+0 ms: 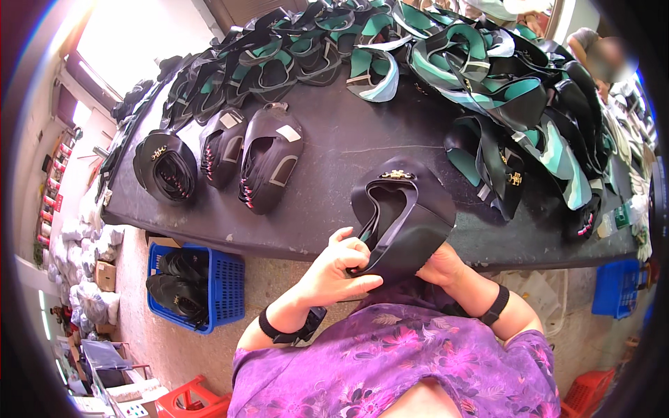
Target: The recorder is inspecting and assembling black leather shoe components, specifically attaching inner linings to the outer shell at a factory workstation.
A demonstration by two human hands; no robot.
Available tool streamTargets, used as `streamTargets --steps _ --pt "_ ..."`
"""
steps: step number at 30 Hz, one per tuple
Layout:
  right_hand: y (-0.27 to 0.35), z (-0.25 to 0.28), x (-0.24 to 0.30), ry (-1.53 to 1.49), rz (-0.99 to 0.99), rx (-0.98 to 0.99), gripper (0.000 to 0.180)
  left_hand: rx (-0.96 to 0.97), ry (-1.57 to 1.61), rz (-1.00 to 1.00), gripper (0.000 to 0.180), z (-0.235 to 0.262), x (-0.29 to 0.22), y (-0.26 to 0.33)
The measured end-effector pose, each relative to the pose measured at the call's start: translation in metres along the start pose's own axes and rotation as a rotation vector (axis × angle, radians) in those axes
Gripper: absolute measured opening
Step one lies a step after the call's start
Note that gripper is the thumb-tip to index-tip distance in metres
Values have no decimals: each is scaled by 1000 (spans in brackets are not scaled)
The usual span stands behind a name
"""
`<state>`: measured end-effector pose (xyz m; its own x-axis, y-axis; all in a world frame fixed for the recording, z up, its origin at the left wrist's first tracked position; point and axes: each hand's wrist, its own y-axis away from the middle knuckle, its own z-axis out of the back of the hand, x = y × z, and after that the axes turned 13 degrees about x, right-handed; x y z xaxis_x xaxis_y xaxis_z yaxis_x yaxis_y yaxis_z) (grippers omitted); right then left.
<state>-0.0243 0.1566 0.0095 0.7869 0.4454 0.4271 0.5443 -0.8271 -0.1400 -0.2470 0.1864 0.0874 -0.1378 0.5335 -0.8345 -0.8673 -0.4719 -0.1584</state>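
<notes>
Both hands hold one black upper (404, 216) at the near edge of the dark table (334, 153), just in front of the person's chest. Left hand (339, 268): fingers curled and pinched on the upper's lower left edge, thumb on top. Right hand (440, 266): mostly hidden under the upper; it supports the piece from below, finger positions cannot be told. Upper lies tilted, its opening facing up, gold buckle (397, 175) at the far end. On the table to the left, three stacks of black uppers (268, 164), well apart from the hands. Far side and right: a large heap of black-and-teal uppers (502, 90). Below the table on the left, a blue basket (226, 285) with black pieces inside. Black bands on both wrists.
</notes>
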Motion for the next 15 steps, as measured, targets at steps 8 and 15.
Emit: streamTargets --steps 8,15 --pt "6 -14 11 63 102 -40 29 -136 105 55 22 -5 3 6" --pt "0 -6 8 43 42 -77 24 -132 97 -104 27 -19 5 -3"
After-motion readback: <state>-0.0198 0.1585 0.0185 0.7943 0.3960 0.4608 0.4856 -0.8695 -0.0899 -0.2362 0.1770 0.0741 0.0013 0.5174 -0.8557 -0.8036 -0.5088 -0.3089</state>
